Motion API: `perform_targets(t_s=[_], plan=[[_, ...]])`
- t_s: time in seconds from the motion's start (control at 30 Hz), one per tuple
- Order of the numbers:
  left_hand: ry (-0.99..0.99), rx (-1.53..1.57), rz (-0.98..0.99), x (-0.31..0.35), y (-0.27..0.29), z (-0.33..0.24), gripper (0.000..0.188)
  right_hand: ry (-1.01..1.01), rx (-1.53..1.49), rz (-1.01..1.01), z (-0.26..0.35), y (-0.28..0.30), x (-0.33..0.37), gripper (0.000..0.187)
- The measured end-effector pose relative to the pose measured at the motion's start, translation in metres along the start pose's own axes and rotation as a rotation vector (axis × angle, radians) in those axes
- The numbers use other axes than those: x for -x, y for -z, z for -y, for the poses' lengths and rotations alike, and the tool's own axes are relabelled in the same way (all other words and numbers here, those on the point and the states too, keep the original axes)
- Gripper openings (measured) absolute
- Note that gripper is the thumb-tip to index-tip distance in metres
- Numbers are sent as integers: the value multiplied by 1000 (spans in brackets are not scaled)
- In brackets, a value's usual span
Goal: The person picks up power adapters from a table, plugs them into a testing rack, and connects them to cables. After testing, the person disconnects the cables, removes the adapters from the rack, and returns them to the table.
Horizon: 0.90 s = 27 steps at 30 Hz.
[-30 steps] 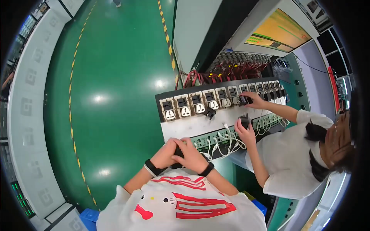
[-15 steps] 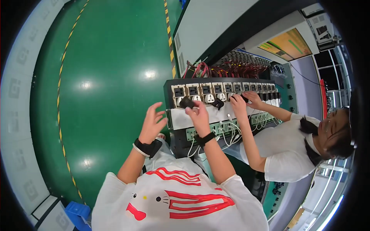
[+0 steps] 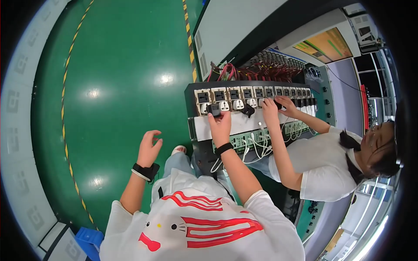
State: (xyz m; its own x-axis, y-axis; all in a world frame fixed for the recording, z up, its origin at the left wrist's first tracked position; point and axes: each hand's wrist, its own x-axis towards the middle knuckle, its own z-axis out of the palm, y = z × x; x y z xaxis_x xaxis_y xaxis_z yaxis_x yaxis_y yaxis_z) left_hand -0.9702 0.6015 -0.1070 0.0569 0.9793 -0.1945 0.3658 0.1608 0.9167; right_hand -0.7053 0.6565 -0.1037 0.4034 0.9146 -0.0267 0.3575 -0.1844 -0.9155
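Note:
My right hand (image 3: pixel 220 126) grips a black plug-in power adapter (image 3: pixel 214 109) by its sides, at the left end of a row of sockets. Behind it is a square black-faced socket (image 3: pixel 203 97) with a round white socket plate below. Whether the adapter's pins are in a socket cannot be seen. Away to the left, my left hand (image 3: pixel 149 148) hangs over the floor, fingers apart and loosely bent, with nothing in it. A second black adapter (image 3: pixel 248 110) sits farther right along the row.
A co-worker's hands (image 3: pixel 271 111) are at the sockets on my right. White cables (image 3: pixel 257 145) hang along a green board (image 3: pixel 238 140) at the bench front. Red wires (image 3: pixel 228 71) bunch behind the sockets. A screen (image 3: pixel 324 45) stands at the far right, a blue bin (image 3: pixel 89 243) at lower left.
My left hand has moved left and nearer to me, away from the bench. My right hand has brought the black adapter up against the sockets at the left end.

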Motion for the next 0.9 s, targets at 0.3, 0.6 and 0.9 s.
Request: perform_targets(t_s=[0.3, 0.6, 0.9], plan=[[-323, -251, 61, -3, -72, -39, 32, 155, 451, 75, 30, 0, 13, 39], [-747, -337, 146, -26, -156, -34, 20, 58, 558, 399, 30, 14, -19, 46], [-798, -319, 149, -19, -163, -36, 15, 197, 778, -36, -10, 106, -50, 41]])
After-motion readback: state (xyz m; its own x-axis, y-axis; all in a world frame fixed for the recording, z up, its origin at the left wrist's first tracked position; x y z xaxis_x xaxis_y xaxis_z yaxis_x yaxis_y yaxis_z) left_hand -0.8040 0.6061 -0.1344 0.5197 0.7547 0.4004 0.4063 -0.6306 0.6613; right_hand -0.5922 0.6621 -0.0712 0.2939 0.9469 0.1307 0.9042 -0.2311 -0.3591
